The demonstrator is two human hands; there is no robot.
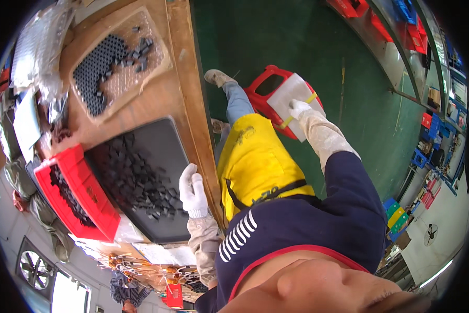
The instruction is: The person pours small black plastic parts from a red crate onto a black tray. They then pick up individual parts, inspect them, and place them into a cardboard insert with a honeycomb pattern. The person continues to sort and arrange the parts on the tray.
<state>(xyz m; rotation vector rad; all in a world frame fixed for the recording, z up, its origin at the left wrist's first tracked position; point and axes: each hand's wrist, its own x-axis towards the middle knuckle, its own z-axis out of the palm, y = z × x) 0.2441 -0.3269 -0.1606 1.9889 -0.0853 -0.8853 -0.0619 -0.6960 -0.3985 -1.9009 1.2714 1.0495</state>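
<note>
My left hand [193, 192], in a white glove, rests at the near edge of a black tray [171, 143] on the workbench; its fingers are stretched out and it holds nothing. Many small dark grey blocks [140, 180] lie loose in the tray. Out to the right, my gloved right hand [299, 108] is closed on the seat of a red plastic stool [263, 83]. A white foam pad [292, 88] is strapped to that seat with yellow tape. Exactly what the fingertips grip is hidden.
A red bin [91, 193] of dark pieces stands beyond the tray. Farther along the wooden bench [179, 62], a bubble-wrap sheet [146, 86] carries rows of grey blocks [96, 73]. A metal rack [396, 52] with red and blue bins is at the far right. Another person [125, 289] is behind.
</note>
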